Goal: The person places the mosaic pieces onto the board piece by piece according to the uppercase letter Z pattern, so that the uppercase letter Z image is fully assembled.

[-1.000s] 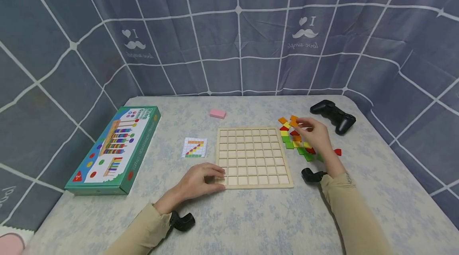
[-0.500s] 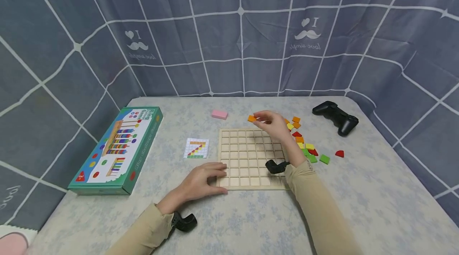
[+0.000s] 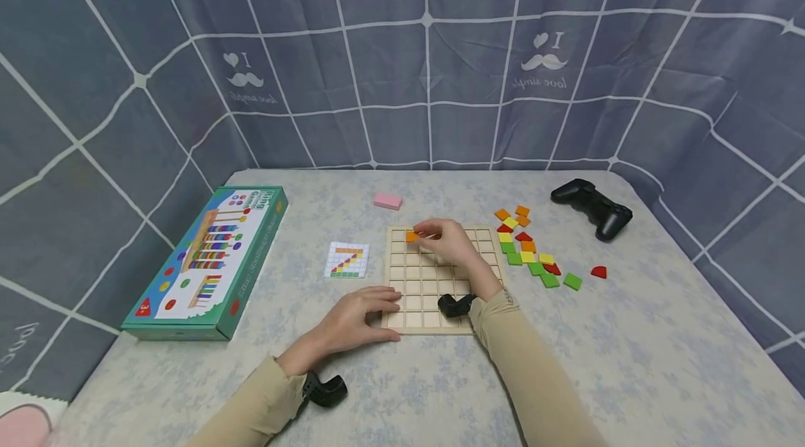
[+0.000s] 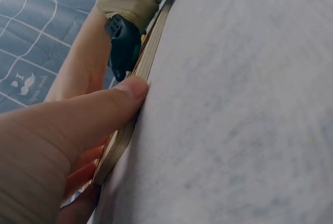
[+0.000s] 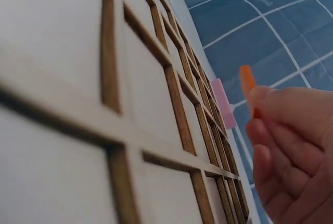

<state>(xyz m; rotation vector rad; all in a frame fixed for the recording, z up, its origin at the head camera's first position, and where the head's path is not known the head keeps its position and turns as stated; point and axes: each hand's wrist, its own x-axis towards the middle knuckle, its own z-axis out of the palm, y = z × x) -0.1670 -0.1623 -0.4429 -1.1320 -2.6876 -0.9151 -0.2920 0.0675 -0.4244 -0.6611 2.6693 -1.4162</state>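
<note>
And here's the square-celled pale wooden grid board [image 3: 412, 303], left hand [image 3: 358, 316] gripping its near left corner, thumb and fingers apart; right hand [image 3: 448, 241] pinches a flat orange square tile [image 3: 411, 237] at its fingertips, above the far row.

Home-like setting, grid-print curtains [image 3: 393, 63], pale mottled tabletop [image 3: 409, 384], game box [image 3: 207, 262]

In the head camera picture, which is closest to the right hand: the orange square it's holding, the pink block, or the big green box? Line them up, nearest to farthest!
From the right hand:
1. Orange square: pinched right in it.
2. Pink block: beyond the board's far left corner.
3. Green box: way over on the left.
</note>
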